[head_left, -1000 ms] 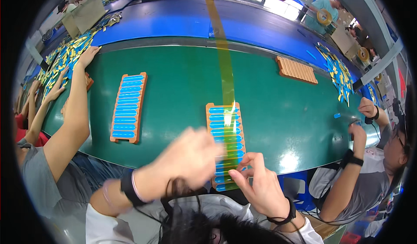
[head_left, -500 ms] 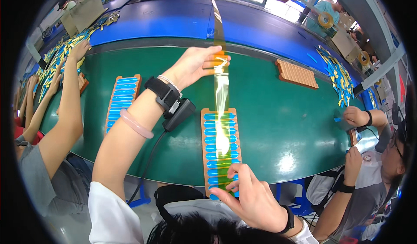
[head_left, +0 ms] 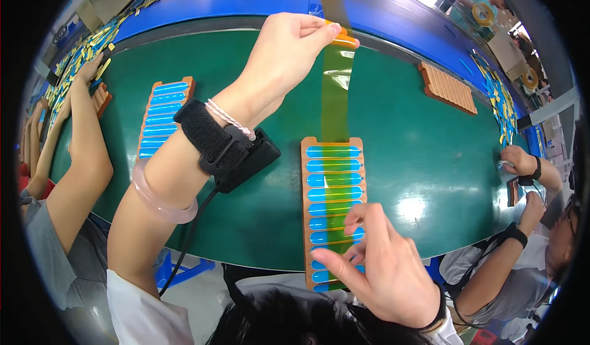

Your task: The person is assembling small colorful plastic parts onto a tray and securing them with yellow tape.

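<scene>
My left hand (head_left: 294, 53) is raised at the far side of the table, thumb and fingers closed on a strip of amber see-through tape (head_left: 336, 108). From there the tape runs down onto a tan ribbed tray (head_left: 306, 207) in front of me and lies along its middle. Blue rounded strips (head_left: 315, 223) fill the tray's grooves crosswise, under the tape. My right hand (head_left: 396, 271) is over the tray's near right part, thumb and fingers apart, with nothing visible between them. Its fingers partly hide the lower strips and the tape there.
Another filled tray (head_left: 163, 117) lies to the left, partly behind my forearm. A bare tray (head_left: 447, 89) rests at the far right. Piles of blue and yellow strips (head_left: 495, 102) border both sides. Co-workers' arms (head_left: 86, 136) reach in at left and right. A blue belt (head_left: 246, 4) runs behind the green table (head_left: 258, 222).
My left hand has moved up and away with the tape, which now looks flatter over the tray. My right hand stays near the tray's near end. The whole view has shifted slightly.
</scene>
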